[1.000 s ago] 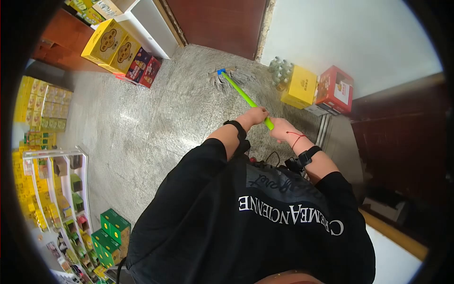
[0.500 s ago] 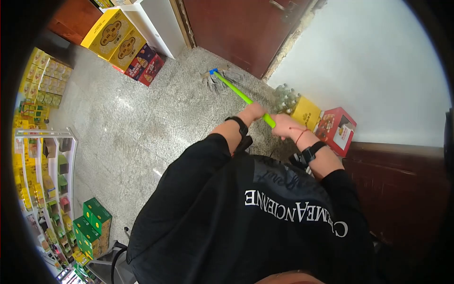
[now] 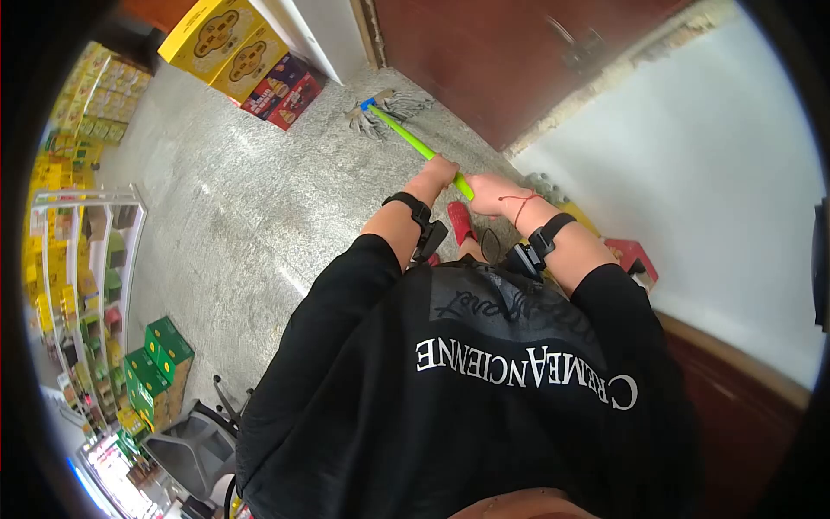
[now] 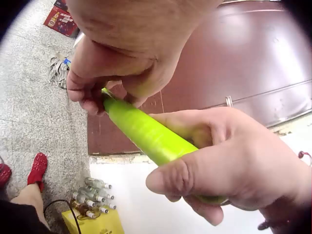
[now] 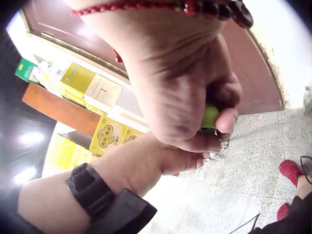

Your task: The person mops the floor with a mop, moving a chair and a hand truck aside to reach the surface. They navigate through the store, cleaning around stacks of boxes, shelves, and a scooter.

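Observation:
Both hands hold a mop by its bright green handle (image 3: 406, 137), which slants up and left in the head view. My left hand (image 3: 441, 169) grips it lower down, towards the mop head. The right hand (image 3: 491, 192), with a red cord on its wrist, curls around the handle's top end, thumb along it in the left wrist view. At the far end, a blue joint (image 3: 367, 104) carries grey mop strands (image 3: 370, 126) spread on the speckled floor (image 3: 233, 190) before the brown door (image 3: 510, 69).
Stacked yellow boxes (image 3: 226, 43) and dark-red boxes (image 3: 284, 91) stand left of the mop head. Glass bottles (image 4: 95, 195) and a yellow box (image 4: 100, 223) line the white wall (image 3: 674, 164). Shelves (image 3: 86, 285), green boxes (image 3: 156, 368) and a grey chair (image 3: 194, 450) are at left.
The head view has turned, showing more of the door. The mop head has shifted left across the floor, closer to the stacked boxes. A red shoe has come into view; both hands keep their grip.

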### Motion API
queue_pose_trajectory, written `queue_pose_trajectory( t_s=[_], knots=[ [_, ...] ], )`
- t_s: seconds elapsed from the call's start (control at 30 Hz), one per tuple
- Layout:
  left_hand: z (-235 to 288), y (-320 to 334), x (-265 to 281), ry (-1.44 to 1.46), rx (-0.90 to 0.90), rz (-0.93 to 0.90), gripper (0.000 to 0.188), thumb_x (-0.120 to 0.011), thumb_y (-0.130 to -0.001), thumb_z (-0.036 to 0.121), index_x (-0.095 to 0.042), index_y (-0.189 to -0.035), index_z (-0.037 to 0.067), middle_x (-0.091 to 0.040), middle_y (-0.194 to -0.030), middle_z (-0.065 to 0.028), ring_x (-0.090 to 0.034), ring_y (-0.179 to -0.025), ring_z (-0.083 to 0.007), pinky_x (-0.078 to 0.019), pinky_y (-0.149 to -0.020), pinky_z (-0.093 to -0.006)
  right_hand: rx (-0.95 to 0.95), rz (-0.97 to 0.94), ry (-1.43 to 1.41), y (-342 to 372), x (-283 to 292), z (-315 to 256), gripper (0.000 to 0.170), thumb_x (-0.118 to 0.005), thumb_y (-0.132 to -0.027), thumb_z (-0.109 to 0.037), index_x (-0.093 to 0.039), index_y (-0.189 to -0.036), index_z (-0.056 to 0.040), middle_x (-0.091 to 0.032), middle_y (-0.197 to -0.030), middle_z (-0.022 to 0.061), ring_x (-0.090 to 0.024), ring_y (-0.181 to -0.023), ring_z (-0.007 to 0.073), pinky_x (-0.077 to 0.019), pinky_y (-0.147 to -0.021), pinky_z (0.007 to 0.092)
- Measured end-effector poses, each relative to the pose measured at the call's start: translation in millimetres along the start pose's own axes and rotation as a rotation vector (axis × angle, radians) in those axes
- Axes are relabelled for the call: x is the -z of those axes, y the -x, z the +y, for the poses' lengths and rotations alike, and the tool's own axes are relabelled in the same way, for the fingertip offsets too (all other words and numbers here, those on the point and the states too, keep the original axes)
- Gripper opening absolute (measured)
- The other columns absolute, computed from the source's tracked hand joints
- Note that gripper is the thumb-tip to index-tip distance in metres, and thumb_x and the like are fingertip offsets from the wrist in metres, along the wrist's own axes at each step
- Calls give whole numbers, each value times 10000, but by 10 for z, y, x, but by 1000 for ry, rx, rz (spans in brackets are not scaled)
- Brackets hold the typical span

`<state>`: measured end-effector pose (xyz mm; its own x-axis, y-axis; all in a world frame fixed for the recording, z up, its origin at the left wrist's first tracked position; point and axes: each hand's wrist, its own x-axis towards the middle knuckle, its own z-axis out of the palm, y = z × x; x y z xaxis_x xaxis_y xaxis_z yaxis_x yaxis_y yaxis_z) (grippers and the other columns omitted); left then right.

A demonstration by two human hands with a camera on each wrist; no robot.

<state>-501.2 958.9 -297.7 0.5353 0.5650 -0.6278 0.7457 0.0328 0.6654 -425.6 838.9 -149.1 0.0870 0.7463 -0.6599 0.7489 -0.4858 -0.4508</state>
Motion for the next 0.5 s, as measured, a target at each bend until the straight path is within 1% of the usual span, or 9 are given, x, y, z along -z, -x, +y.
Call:
queue_pose_trajectory(
  t_s=[0.07,0.2,0.23,0.27,0.3,0.37,0.4,0.43,0.5],
  knots=[
    [-166,-380,93,-207,-192,-49,387,-505,-764,235,-480,-960,-98,-596,-671,-176,-602,-546,-259,-491,-516,-348,98,-37,189,-187,206,-35,333,-467,-663,-47,-498,-991,2,-585,-649,180,-599,-525,263,-473,-504,362],
    [-81,-426,322,-119,-66,115,404,-511,-772,260,-493,-978,-87,-602,-703,-180,-608,-591,-263,-489,-553,-358,255,-37,296,-583,478,1,333,-457,-666,-44,-491,-992,17,-591,-690,195,-603,-551,284,-478,-518,379],
    [-262,-668,316,-181,-117,120,402,-515,-776,275,-512,-956,-84,-604,-719,-177,-608,-604,-265,-488,-562,-363,284,-51,324,-666,588,-20,335,-459,-665,-47,-490,-992,22,-591,-700,199,-604,-573,294,-481,-532,385],
    [-253,-706,440,-243,-166,124,402,-519,-780,291,-530,-934,-81,-606,-735,-175,-608,-617,-266,-488,-570,-368,313,-67,353,-749,701,-102,338,-462,-664,-50,-489,-992,28,-592,-711,204,-606,-595,305,-484,-546,390],
    [-272,-727,552,-239,-143,154,402,-519,-780,291,-530,-934,-81,-606,-735,-175,-608,-617,-266,-488,-570,-368,348,-74,365,-823,769,-194,338,-462,-664,-50,-489,-992,28,-592,-711,204,-606,-595,305,-484,-546,390],
    [-20,-483,830,-138,173,55,269,-553,-749,214,-580,-997,114,-536,-899,-165,-598,-658,-250,-498,-591,-317,357,-158,304,-882,936,-404,336,-465,-662,-57,-495,-986,25,-592,-731,213,-605,-648,327,-482,-583,399],
    [-306,-639,860,-153,76,102,306,-553,-757,279,-564,-956,47,-561,-835,-160,-593,-600,-238,-491,-529,-326,447,-114,395,-1030,885,-430,345,-469,-655,-56,-500,-988,26,-592,-733,216,-602,-697,335,-479,-611,401],
    [-237,-511,992,-126,92,112,306,-553,-757,279,-564,-956,47,-561,-835,-160,-593,-600,-238,-491,-529,-326,460,-137,415,-1080,923,-552,345,-469,-655,-56,-500,-988,26,-592,-733,216,-602,-697,335,-479,-611,401],
    [-51,-94,1272,226,310,262,513,-562,-770,291,-421,-1060,-108,-607,-755,-187,-607,-604,-265,-491,-530,-350,400,-279,428,-1175,908,-839,347,-468,-651,-53,-504,-985,33,-591,-740,220,-600,-720,337,-475,-614,403]
  ],
)
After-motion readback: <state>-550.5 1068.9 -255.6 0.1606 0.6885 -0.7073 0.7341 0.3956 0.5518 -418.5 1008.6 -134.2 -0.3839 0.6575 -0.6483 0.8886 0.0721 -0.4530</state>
